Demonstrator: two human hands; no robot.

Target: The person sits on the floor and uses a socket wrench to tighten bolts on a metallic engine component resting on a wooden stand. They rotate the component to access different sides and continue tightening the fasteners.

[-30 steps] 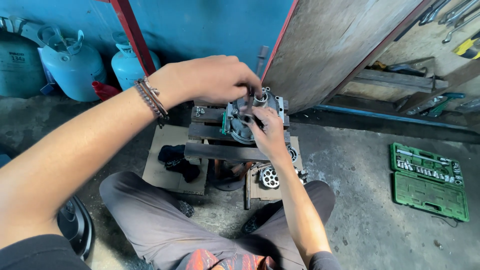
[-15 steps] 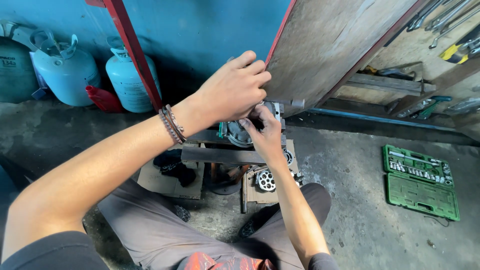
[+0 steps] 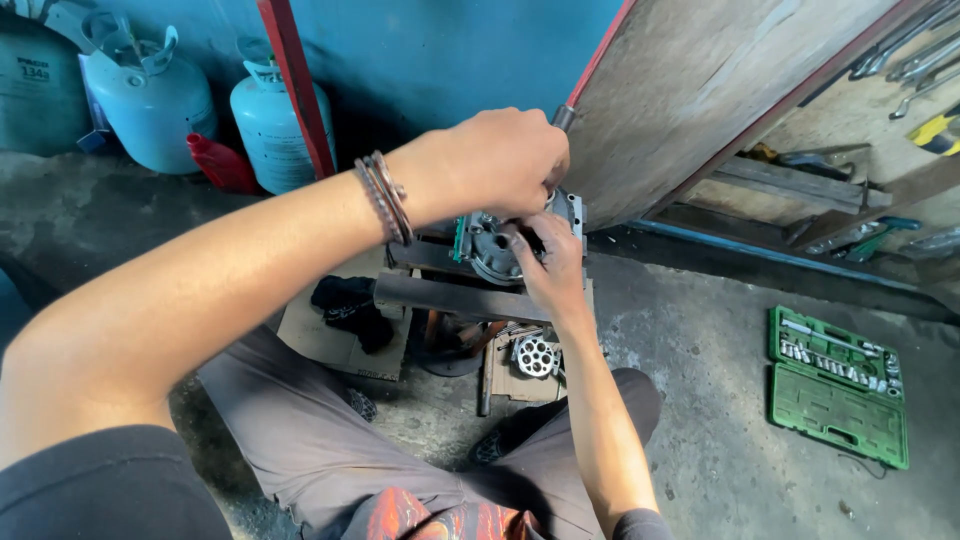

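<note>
left hand [image 3: 495, 165] has lifted off the round grey metal housing [image 3: 500, 245] and now sits fisted above it round a dark tool handle [image 3: 563, 118], housing face more exposed; right hand [image 3: 545, 265] moved from the top edge to the front face; view shifted slightly

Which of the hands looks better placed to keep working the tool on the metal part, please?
Probably the left hand: it already grips the tool handle above the metal part. The right hand rests against that part.
</note>
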